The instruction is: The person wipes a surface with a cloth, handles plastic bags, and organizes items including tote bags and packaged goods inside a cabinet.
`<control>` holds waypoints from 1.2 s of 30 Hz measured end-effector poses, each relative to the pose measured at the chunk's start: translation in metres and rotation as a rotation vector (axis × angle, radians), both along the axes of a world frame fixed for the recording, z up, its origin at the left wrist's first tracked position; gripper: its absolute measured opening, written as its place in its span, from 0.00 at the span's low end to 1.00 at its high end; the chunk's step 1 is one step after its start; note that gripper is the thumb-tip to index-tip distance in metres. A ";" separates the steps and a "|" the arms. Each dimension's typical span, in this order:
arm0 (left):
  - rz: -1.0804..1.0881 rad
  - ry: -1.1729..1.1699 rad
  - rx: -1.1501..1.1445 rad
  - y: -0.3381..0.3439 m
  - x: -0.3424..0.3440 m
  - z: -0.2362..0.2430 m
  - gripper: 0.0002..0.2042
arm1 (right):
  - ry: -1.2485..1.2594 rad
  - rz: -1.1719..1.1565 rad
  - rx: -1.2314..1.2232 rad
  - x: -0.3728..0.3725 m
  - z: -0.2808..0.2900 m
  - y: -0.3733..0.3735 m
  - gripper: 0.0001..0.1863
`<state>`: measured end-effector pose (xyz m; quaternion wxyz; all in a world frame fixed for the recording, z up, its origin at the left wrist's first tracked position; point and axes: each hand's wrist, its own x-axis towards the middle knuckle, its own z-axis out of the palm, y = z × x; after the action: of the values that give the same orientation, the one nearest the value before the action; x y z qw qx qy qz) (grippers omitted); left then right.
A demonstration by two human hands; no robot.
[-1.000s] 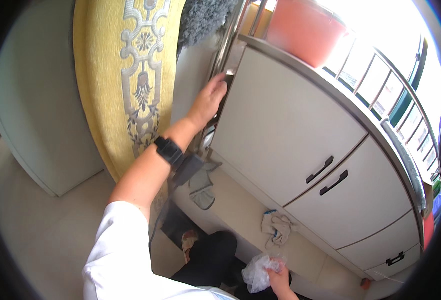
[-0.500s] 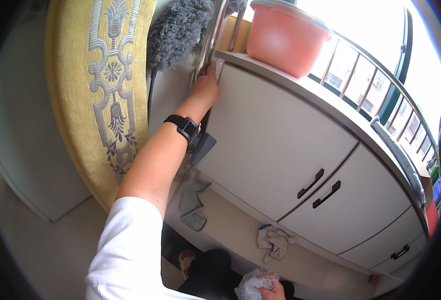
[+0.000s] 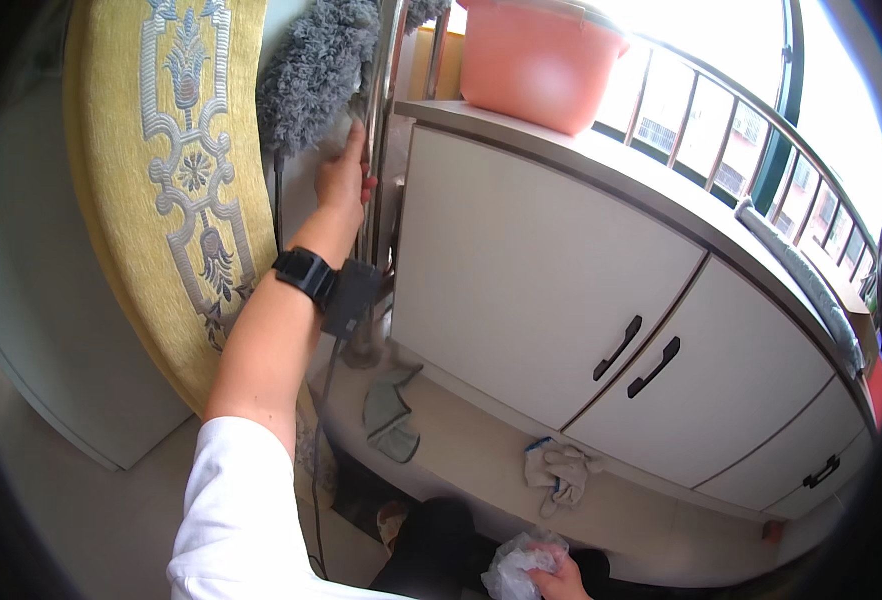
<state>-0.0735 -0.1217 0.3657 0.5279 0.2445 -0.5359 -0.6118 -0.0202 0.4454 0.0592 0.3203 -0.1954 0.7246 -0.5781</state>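
Note:
My left hand [image 3: 346, 170] reaches up beside the steel pole [image 3: 393, 60], just below a grey fluffy duster [image 3: 316, 80] on a thin handle; its fingers are curled, and what they grip I cannot make out. A black watch [image 3: 303, 272] and a dark box-like device [image 3: 351, 298] sit on that forearm. Low at the bottom, my right hand [image 3: 559, 572] holds a crumpled clear plastic bag [image 3: 516, 560]. A yellow patterned curtain [image 3: 111, 170] hangs left of my left arm.
A white cabinet [image 3: 521, 270] with black handles fills the right, topped by a pink tub [image 3: 531, 70] and a wrapped roll [image 3: 801, 280], before a railed window. Gloves [image 3: 561, 470] and a grey-green cloth [image 3: 389, 420] lie on the ledge [image 3: 471, 460]. A pale panel [image 3: 71, 340] stands left.
My left hand has shifted from the cabinet's edge up and leftward toward the duster. The view has tilted, showing more duster. My right hand still holds the bag.

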 end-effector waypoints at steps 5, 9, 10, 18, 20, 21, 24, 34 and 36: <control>0.012 0.104 0.180 -0.013 0.002 0.020 0.24 | 0.059 -0.024 -0.008 0.005 0.006 -0.007 0.21; 0.065 0.068 0.136 -0.024 0.001 0.011 0.18 | 0.006 -0.012 -0.040 0.006 0.002 0.000 0.22; 0.110 0.057 0.095 -0.024 0.001 0.008 0.17 | 0.006 -0.005 -0.021 0.006 0.004 0.000 0.22; 0.060 -0.146 0.082 -0.029 0.021 -0.034 0.12 | -0.017 -0.030 -0.052 0.006 0.003 -0.006 0.20; -0.027 -0.134 0.133 -0.026 0.028 -0.032 0.13 | -0.006 -0.018 -0.049 0.006 0.002 -0.004 0.20; -0.019 -0.134 0.135 -0.027 0.033 -0.034 0.13 | 0.021 -0.004 -0.072 0.005 0.000 -0.004 0.20; -0.187 0.007 0.292 -0.015 0.039 -0.050 0.14 | 0.025 -0.005 -0.096 0.010 0.000 0.000 0.20; -0.683 0.250 0.540 0.112 0.137 -0.179 0.14 | 0.185 -0.197 -0.020 -0.035 0.016 -0.027 0.16; -0.742 0.265 0.610 0.126 0.152 -0.210 0.14 | 0.088 -0.247 -0.059 -0.048 0.051 -0.061 0.12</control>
<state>0.0786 0.0039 0.1554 0.2426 0.1005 -0.3117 -0.9132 -0.0684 0.3848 0.1102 0.2087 -0.1390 0.7393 -0.6250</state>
